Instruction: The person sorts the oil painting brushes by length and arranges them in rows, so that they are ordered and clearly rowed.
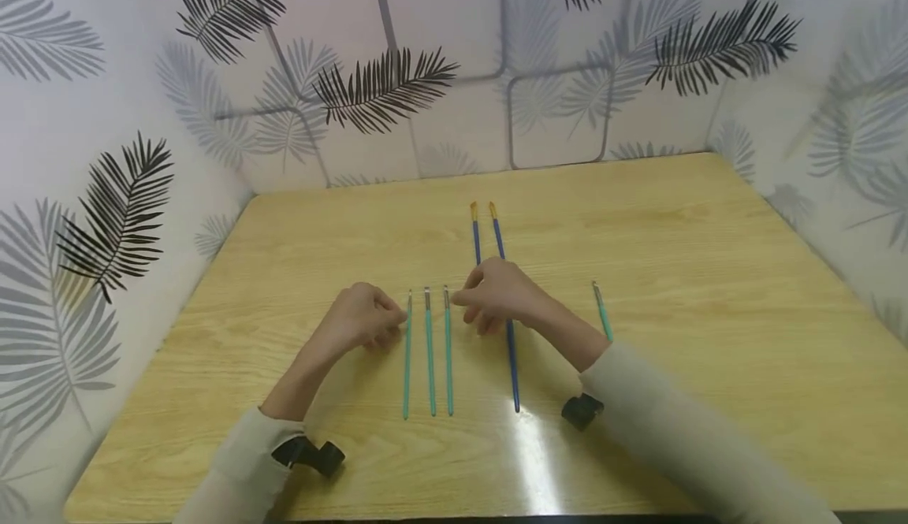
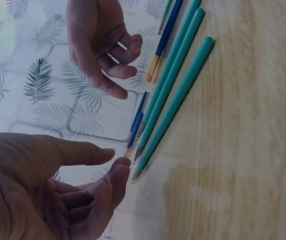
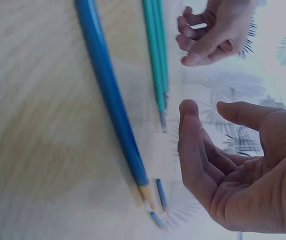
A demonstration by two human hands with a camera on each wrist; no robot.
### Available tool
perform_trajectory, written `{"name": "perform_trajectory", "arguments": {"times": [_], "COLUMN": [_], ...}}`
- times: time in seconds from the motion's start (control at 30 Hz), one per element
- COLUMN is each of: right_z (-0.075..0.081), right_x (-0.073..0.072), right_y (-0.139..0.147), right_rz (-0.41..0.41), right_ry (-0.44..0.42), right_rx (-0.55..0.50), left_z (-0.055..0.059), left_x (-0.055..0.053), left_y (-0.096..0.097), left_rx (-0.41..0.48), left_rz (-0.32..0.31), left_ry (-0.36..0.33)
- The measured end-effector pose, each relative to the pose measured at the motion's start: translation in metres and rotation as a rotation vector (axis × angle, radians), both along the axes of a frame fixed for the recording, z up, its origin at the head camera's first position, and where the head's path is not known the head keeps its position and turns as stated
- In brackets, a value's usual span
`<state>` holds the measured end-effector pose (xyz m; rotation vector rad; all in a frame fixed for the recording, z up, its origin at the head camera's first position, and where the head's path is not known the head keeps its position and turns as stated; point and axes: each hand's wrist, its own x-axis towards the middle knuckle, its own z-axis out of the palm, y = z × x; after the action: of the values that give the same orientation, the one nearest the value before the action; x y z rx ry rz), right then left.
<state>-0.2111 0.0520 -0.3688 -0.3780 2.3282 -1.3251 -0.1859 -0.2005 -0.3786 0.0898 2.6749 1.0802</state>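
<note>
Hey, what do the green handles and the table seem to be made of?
Green handles: possibly painted wood or plastic; even color and soft highlights suggest a smooth finish.

Table: wood or wood-look laminate, given the grain; the bright reflection suggests gloss.

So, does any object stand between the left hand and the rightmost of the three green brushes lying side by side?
Yes: the left green brush and the middle green brush lie between the left hand and the rightmost one. From the right hand, nothing visible is in the way.
</note>
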Motion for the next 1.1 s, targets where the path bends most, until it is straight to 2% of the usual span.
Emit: {"name": "perform_trajectory", "arguments": {"times": [0.17, 0.4, 0.7, 1.1], "right_z": [0.009, 0.003, 0.003, 0.007], "right_x": [0.002, 0.001, 0.001, -0.004], "right_y": [0.018, 0.04, 0.045, 0.054], "right_rz": [-0.017, -0.067, -0.105, -0.103], "right_ry": [0.012, 0.032, 0.027, 0.03], "right_rx": [-0.039, -0.053, -0.049, -0.088], "left_z": [0.005, 0.005, 0.008, 0.015], "left_x": [0.001, 0.002, 0.001, -0.002], "left_y": [0.001, 0.008, 0.013, 0.013], "left_rx": [0.021, 0.054, 0.083, 0.132], "left_rz": [-0.006, -0.028, -0.026, -0.03], "left_ry": [0.019, 0.031, 0.051, 0.097]}}
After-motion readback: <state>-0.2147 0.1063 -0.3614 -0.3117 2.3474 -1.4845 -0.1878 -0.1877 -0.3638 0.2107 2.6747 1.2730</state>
